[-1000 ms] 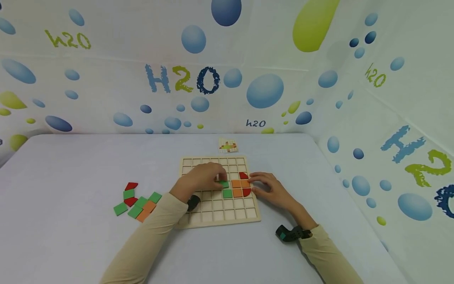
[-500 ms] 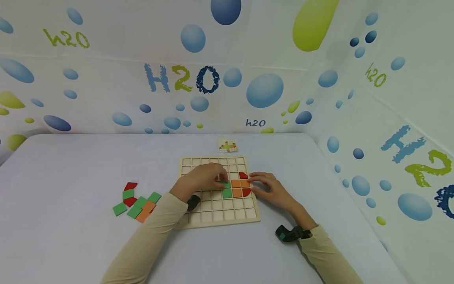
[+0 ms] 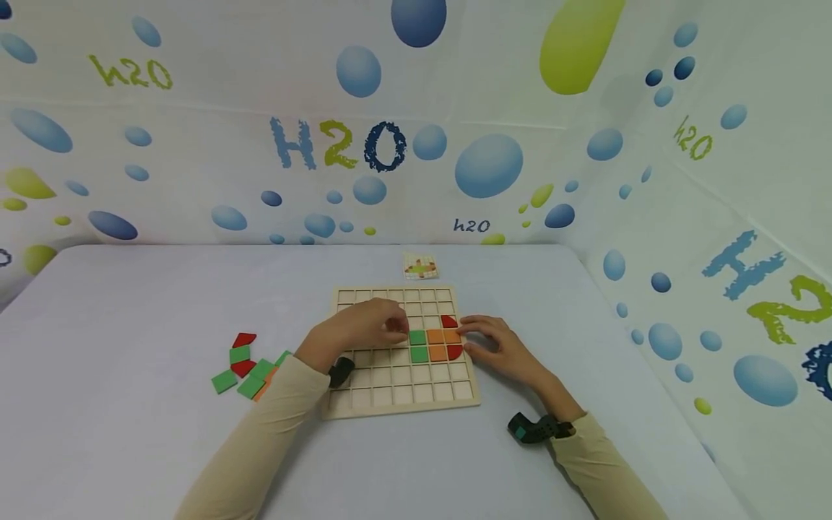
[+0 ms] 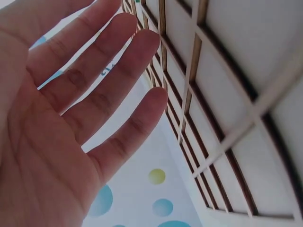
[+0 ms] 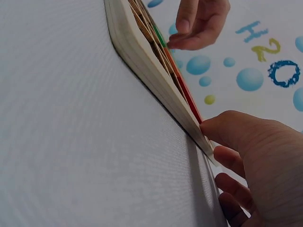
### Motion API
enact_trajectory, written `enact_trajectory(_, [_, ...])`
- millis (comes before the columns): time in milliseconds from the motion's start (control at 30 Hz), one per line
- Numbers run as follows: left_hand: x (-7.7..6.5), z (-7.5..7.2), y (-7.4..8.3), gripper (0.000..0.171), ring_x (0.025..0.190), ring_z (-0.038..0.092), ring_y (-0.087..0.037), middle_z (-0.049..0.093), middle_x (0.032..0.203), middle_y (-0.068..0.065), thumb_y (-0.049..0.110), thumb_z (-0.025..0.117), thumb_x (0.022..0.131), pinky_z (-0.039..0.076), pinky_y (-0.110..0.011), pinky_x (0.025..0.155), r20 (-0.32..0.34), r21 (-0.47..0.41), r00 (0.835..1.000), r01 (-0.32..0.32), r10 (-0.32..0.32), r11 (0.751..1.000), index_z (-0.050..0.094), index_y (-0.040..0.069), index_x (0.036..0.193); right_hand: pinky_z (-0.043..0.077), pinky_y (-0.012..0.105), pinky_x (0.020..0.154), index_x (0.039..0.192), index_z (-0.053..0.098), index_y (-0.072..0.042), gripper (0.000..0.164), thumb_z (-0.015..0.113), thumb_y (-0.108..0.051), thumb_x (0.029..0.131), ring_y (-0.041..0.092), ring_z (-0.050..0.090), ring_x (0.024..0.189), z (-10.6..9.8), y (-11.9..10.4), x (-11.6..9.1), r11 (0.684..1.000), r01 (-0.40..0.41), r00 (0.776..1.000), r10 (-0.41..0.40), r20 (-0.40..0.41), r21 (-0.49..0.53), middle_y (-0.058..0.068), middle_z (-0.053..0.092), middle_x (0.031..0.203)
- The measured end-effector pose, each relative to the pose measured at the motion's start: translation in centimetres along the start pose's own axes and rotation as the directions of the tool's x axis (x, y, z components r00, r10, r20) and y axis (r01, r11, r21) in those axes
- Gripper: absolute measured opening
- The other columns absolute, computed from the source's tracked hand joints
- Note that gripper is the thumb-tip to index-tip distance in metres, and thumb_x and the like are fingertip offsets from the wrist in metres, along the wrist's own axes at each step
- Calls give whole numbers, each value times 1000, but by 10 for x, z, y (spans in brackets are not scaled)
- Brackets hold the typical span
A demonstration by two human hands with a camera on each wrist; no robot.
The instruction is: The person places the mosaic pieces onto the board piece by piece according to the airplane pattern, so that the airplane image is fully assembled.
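Observation:
A wooden grid board (image 3: 401,396) lies on the table. On its right side are two green square tiles (image 3: 419,354), several orange square tiles (image 3: 438,352) and two red rounded pieces (image 3: 454,352). My left hand (image 3: 360,326) hovers over the board just left of the upper green tile (image 3: 417,337), holding nothing. Relaxed, parted fingers (image 4: 113,90) show in the left wrist view. At the board's right edge, my right hand (image 3: 499,352) rests with its index finger by an orange tile. In the right wrist view its thumb (image 5: 220,127) touches the edge beside a red piece.
Left of the board lie loose green tiles (image 3: 224,381) and red pieces (image 3: 244,339); my left sleeve (image 3: 260,433) partly covers orange ones. Behind the board is a small pattern card (image 3: 420,267). A printed cloth (image 3: 292,65) hangs behind the table.
My left hand has let go of the upper green tile, which now lies in its cell, and has drawn slightly left. The right hand stays at the board's edge.

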State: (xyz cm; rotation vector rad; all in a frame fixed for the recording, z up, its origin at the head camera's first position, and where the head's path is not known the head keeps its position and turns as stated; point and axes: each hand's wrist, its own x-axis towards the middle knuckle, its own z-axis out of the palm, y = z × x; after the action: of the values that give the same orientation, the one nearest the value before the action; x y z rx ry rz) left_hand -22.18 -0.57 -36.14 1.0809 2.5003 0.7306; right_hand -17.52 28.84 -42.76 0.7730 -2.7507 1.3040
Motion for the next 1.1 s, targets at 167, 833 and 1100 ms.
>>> enact_trajectory(167, [-9,-2,-1,7,87,59,-11,65,93,3,17,66,94,49,-31,82,0,29,1000,-9,9,1000,70,11,96,35,58,103,122,66,-10,30,67,-11,92,36,42,131,0,0,-1,1000,2,1000,-2,0,-3,13,55,137])
enact_trajectory(833, [-47,-10,-12,7,84,56,-11,62,89,5,15,67,92,50,-31,81,-27,42,999,36,-35,998,70,10,96,36,58,102,122,66,-8,30,67,-10,92,36,41,131,0,-2,-1,1000,2,1000,-2,6,8,14,54,137])
enact_trajectory(1100, [-62,-14,-22,6,83,56,-11,62,90,5,13,67,91,49,-31,79,-28,15,996,86,-86,996,70,11,96,37,57,101,122,66,-8,30,66,-9,92,36,42,129,0,-1,-1,1000,16,1000,-16,0,-1,14,54,137])
